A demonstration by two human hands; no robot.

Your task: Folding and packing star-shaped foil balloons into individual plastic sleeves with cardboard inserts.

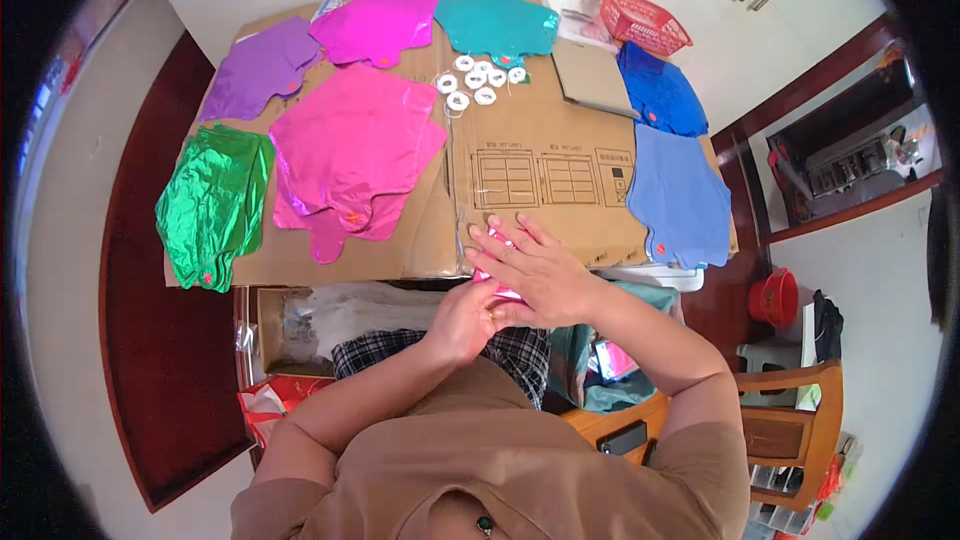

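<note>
The step in hand looks like pressing or smoothing a pink foil piece (pixel 482 275) between two palms; how it is folded is hidden under the fingers. The piece is on the person's side of the white ribbon rolls (pixel 476 80), in front of the body at the near edge of the cardboard-topped counter (pixel 560 120). The left hand (pixel 465 323) seems to have its grip closed on the near end, though its fingertips are partly covered. The right hand (pixel 535 275) lies flat across the top, fingers slightly spread, its grip not closed around anything.

Loose foil shapes lie in stacks around the rolls: pink stack (pixel 350 145) to their left and nearer the person, green stack (pixel 210 205) farther out that way, light blue stack (pixel 680 195) to their right and nearer. The rolls are untouched, well apart from both hands.

As a judgement, the next move calls for the left hand to pinch the piece steadily while the right lifts clear without dragging the slippery foil. Released unevenly, thin foil like this could spring open or crease.
</note>
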